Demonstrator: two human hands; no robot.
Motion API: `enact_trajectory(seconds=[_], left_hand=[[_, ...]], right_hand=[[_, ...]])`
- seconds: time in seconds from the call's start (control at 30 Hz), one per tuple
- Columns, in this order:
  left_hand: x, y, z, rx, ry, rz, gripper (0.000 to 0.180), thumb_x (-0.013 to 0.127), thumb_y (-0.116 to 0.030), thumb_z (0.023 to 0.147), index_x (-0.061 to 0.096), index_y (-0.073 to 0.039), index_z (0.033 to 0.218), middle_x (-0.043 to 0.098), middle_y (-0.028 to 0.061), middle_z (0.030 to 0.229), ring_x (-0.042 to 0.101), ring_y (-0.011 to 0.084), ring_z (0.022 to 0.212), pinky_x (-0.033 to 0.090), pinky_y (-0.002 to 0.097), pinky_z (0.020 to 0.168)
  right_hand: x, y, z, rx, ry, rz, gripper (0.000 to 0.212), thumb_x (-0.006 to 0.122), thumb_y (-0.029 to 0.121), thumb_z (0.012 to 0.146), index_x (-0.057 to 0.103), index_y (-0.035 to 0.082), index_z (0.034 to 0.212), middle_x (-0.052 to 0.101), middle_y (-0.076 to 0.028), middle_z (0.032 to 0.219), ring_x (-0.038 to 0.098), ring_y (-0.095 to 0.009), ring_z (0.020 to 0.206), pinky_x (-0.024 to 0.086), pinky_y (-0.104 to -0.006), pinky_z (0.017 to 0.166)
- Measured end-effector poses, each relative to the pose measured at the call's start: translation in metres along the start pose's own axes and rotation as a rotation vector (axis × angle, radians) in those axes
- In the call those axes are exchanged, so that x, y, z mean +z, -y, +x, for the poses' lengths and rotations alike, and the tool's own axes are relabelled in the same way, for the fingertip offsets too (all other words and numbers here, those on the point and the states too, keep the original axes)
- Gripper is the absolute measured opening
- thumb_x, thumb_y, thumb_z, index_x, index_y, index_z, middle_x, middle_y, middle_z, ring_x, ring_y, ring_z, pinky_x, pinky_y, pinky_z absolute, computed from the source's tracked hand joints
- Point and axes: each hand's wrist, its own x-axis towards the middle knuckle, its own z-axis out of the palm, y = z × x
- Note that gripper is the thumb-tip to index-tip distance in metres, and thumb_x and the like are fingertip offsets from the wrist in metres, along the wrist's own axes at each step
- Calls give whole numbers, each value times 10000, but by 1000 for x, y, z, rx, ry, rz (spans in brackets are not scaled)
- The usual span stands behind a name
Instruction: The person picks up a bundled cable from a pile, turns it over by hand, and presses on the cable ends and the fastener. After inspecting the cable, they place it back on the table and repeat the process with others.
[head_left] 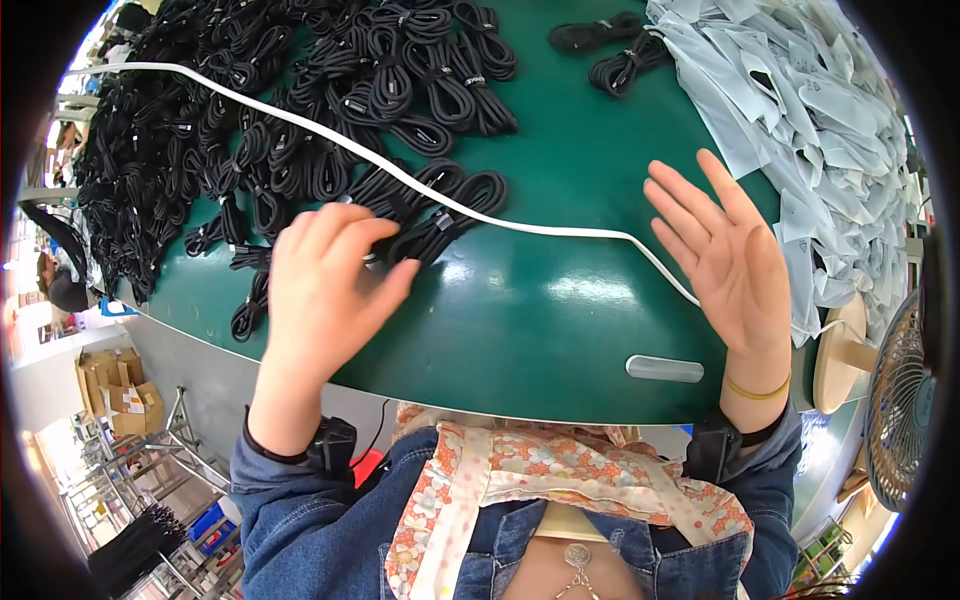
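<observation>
My left hand (330, 275) hovers over the table's left half, its fingers bent and its thumb spread away from them. Just beyond its fingertips lies a coiled black cable (445, 222), tied at its middle; whether the fingers touch it I cannot tell. Nothing shows between finger and thumb. Off to the right, my right hand (735, 265) is raised with the palm turned inward and the fingers stretched out, holding nothing. It is nearest to the pile of frosted plastic bags (810, 130). A white cord (400, 175) crosses the table between the hands and ends, as seen, behind my right hand.
A large heap of coiled black cables (290, 80) covers the far left of the green table (560, 330). Two more cable coils (625, 65) lie near the bags. A pale rounded strip (665, 369) sits near the front edge. At right stands a fan (895, 400).
</observation>
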Motion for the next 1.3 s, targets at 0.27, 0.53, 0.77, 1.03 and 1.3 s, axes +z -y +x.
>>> enact_trajectory(seconds=[0.27, 0.53, 0.77, 1.03, 1.3], left_hand=[[23, -33, 14, -16, 247, 11, 296, 604, -113, 568, 531, -41, 845, 526, 78, 732, 507, 257, 687, 403, 336, 614], [8, -71, 38, 173, 375, -645, 358, 613, -37, 546, 525, -24, 893, 529, 91, 697, 519, 238, 681, 414, 300, 589], [46, -59, 49, 134, -30, -1192, 446, 647, -10, 583, 463, 4, 989, 512, 148, 900, 513, 194, 814, 433, 279, 645], [53, -54, 41, 60, 21, -1474, 538, 660, -11, 589, 400, 28, 1058, 446, 211, 1013, 490, 196, 868, 431, 260, 745], [50, -49, 41, 145, 19, -1392, 559, 685, -35, 564, 412, 30, 1048, 465, 222, 986, 490, 186, 831, 434, 240, 709]], right_hand=[[-8, 5, -1, 26, 188, -334, 556, 416, 269, 829, 197, -41, 1235, 414, -229, 1124, 477, -265, 993, 368, -327, 852], [-6, -5, -16, 135, 543, -337, 381, 489, 72, 783, 370, -28, 1131, 494, -127, 971, 507, -139, 838, 396, -259, 763], [-7, -4, -17, -84, 421, -427, 392, 554, -33, 704, 401, -50, 1065, 482, -117, 978, 497, -132, 857, 410, -219, 708], [-10, -4, -18, -232, 411, -642, 431, 545, -103, 630, 411, -51, 1036, 466, -182, 974, 491, -195, 878, 404, -253, 728], [-6, -7, -19, -175, 394, -535, 451, 503, -123, 601, 402, -57, 1035, 459, -194, 990, 481, -215, 913, 381, -274, 785]])
